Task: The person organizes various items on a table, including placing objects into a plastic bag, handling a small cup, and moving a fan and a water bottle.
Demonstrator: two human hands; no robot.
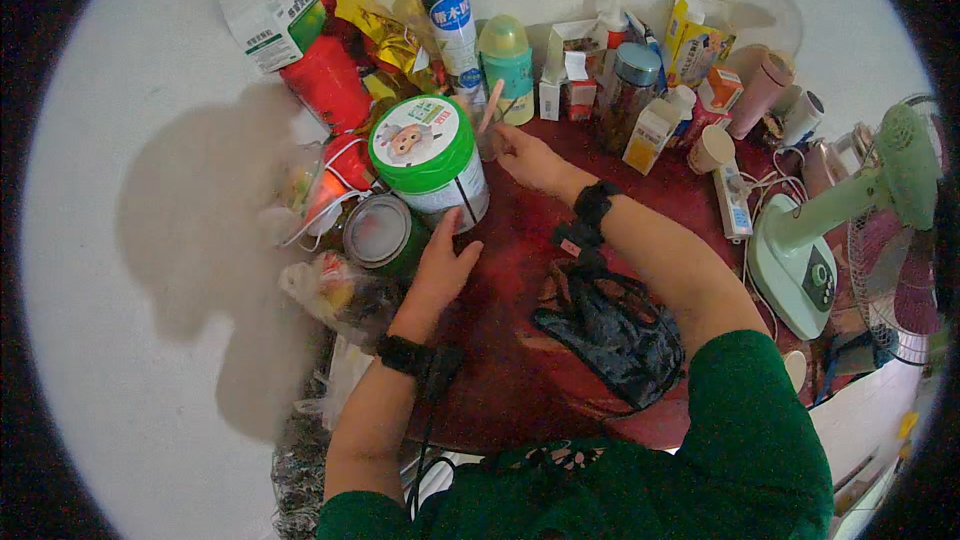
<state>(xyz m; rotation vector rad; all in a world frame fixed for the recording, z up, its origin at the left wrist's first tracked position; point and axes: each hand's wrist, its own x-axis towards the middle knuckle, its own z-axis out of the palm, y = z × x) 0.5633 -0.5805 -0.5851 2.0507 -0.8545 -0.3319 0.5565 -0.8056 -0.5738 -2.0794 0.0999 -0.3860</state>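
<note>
A round white tub with a green lid stands near the table's back left. My left hand is at its front side, thumb and fingers apart; whether a fingertip touches the tub I cannot tell. Just right of the tub, my right hand has its fingers bent at a small clear cup with a pinkish stick in it. The tub partly hides this cup, and the grip is not plain. A dark green can with a metal lid stands left of my left hand. Behind the tub rise a spray can and a teal bottle.
On the dark red table lies a black plastic bag under my right forearm. Small boxes, a lidded jar and a paper cup line the back right. A power strip and green fan stand right; a plastic bag sits left.
</note>
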